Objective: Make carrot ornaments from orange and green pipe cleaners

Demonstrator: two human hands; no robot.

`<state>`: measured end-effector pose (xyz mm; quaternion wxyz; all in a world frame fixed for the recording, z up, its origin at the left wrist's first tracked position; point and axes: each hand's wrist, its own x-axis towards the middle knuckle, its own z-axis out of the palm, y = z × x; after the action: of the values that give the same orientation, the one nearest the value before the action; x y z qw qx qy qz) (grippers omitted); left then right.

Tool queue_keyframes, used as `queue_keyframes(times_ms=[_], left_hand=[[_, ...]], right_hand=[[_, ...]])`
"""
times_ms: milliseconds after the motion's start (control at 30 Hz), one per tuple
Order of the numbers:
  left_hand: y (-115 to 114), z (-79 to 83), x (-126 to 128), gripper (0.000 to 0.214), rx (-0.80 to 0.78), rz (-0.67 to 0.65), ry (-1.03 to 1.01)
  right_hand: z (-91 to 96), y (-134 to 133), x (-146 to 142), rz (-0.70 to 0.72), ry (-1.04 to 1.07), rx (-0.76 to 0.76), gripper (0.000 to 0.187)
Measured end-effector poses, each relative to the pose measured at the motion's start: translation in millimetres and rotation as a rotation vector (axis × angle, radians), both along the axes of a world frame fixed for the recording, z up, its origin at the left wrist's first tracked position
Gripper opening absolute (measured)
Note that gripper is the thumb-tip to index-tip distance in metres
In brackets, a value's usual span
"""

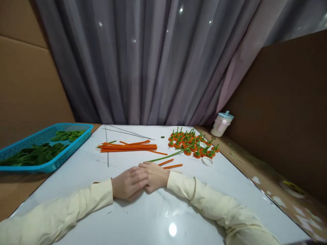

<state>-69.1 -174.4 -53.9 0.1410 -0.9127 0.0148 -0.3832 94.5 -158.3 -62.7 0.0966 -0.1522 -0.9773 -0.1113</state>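
Blue basket (68, 150) at far left, holding green leaves (38, 154). Orange bundle (127, 147) lies on the table (143, 224). Left hand (130, 183) meets right hand (155, 175), fingers curled; whether either grasps anything cannot be determined. Two orange strips (173, 166) lie just beyond the right hand. Green-stemmed orange pieces (187, 152) stand clustered farther right; cup (222, 124) beyond.

Beyond the hands (157, 175) hang grey curtains (146, 68) with bright specks (181, 10), brown panels (22, 81) stand left and right of them, and a glossy white table (138, 226) lies beneath.
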Motion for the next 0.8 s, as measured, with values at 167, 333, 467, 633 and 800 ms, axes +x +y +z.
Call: queue_keyframes(times_ms=[167, 333, 467, 633, 800], left_hand=[[0.4, -2.3, 0.5, 0.032, -0.233, 0.275, -0.021], [2.8, -3.5, 4.0, 0.037, -0.326, 0.592, 0.032], [13.5, 15.3, -2.1, 0.024, -0.500, 0.795, 0.386], [26.8, 58.6, -20.7, 0.025, -0.438, 0.827, 0.683], [39.7, 89.9, -43.3, 0.026, -0.538, 0.895, 0.727]], right_hand=[[-1.9, 2.9, 4.8, -0.101, 0.081, -0.054, 0.019], [-3.4, 5.8, 9.2, -0.255, 0.146, 0.092, 0.013], [-2.8, 5.9, 10.7, -0.265, 0.154, 0.145, 0.015], [-2.2, 4.6, 10.3, -0.275, 0.122, 0.137, 0.020], [-4.1, 5.3, 9.8, -0.336, 0.138, 0.058, 0.024]])
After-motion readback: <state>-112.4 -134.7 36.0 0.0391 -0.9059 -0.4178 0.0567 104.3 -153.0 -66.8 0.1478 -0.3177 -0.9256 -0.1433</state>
